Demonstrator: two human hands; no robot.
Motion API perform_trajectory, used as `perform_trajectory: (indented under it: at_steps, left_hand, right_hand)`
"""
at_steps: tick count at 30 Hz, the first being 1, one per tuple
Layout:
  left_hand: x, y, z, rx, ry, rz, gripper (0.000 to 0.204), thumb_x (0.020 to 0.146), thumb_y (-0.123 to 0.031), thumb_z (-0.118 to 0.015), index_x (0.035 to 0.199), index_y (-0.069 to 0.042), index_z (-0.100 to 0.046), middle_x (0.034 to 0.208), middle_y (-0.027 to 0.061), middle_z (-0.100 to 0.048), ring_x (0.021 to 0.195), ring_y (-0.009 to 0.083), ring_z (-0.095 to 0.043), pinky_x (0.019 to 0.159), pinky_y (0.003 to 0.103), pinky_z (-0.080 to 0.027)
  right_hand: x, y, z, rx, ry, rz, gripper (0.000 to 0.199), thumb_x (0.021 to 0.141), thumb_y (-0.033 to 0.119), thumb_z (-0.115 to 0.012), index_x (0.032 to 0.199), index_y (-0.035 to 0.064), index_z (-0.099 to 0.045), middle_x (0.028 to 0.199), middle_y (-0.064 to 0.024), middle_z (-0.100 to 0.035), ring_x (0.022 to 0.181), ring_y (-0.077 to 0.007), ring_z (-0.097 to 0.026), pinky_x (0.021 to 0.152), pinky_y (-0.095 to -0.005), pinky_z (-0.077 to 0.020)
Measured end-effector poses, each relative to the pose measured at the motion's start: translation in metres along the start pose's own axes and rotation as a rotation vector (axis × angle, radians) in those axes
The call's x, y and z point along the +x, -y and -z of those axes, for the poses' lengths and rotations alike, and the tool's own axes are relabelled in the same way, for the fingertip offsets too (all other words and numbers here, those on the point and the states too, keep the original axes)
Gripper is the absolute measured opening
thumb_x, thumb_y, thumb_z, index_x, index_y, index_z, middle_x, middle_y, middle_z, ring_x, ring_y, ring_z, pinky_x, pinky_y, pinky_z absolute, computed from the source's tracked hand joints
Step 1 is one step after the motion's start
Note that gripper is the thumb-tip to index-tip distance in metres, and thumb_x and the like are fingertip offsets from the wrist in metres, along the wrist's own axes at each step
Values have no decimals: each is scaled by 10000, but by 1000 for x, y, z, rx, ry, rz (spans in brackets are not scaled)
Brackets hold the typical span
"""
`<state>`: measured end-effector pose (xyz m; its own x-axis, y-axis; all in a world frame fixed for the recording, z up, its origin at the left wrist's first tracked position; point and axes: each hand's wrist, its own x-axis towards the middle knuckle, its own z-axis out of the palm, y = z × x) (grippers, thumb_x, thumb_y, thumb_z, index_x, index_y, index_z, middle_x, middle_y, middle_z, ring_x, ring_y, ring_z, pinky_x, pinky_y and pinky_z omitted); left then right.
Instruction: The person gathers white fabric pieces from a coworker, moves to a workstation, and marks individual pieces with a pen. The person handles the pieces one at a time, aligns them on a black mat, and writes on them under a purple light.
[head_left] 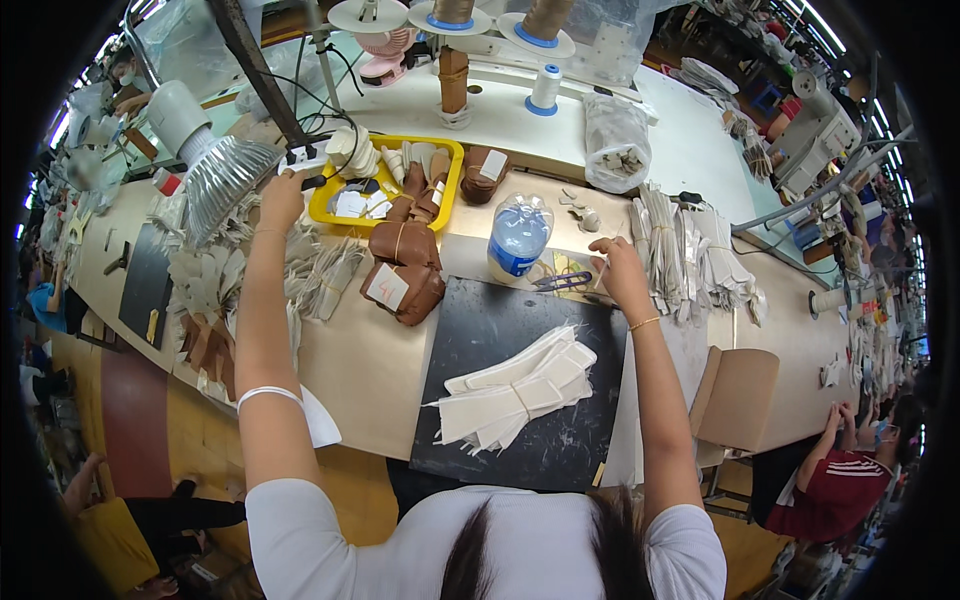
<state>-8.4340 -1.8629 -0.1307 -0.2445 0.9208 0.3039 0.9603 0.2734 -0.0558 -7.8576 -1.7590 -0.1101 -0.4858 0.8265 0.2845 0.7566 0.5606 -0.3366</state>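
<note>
My left hand (283,200) is stretched far forward at the left, its fingers closed beside a white power strip (303,157) and a short black piece; what they hold, if anything, is hidden. My right hand (622,270) is above the table, right of a clear plastic bottle (520,235) with a blue label. Its fingers are bent together around something too small to make out. Blue-handled thread snips (563,282) lie just left of it. On the black mat (520,310) in front of me rests a tied bundle of off-white fabric strips (520,390).
A yellow tray (455,190) holds spools, brown pieces and white labels. Brown bundles (405,275) lie before it. More strip bundles (690,250) stand right, near a bagged pile (615,150) and open cardboard (735,395). A lamp (225,170) hangs left; a co-worker (835,480) sits right.
</note>
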Motion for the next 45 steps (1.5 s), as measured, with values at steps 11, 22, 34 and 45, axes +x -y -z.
perform_trajectory:
  at_steps: [11, 22, 34, 45]
  left_hand:
    - [16, 11, -54, -132, -207, -2, 210, 873, -184, -552, 1003, -130, -707, 1033, 138, -687, 954, 306, -673, 770, 467, -532]
    - [20, -2, -16, -70, 13, 222, 160, 895, -227, -576, 933, -171, -721, 973, 53, -696, 919, 242, -708, 726, 404, -565]
    - [30, -1, -37, -63, -5, 166, 145, 867, -223, -617, 941, -142, -711, 988, 66, -696, 920, 232, -715, 742, 391, -578]
    - [-3, 18, 9, -204, -68, 145, 444, 889, -294, -686, 1262, -71, -595, 1248, 149, -618, 1121, 265, -621, 920, 375, -516]
  right_hand:
    - [-27, -60, -2, -82, 342, 58, 395, 657, 29, -760, 1019, 22, -602, 940, -186, -636, 911, -392, -596, 799, -457, -490]
    - [25, -52, 2, -19, 663, -101, 370, 599, -3, -833, 876, 3, -587, 742, -68, -606, 661, -184, -572, 634, -314, -480]
    - [36, -80, 10, 227, 753, -166, 202, 670, -1, -805, 789, -2, -643, 673, -11, -627, 619, -94, -552, 590, -265, -454]
    - [44, -61, 26, 575, 292, -181, 138, 877, 157, -704, 870, 30, -651, 802, -6, -637, 771, -87, -566, 718, -259, -457]
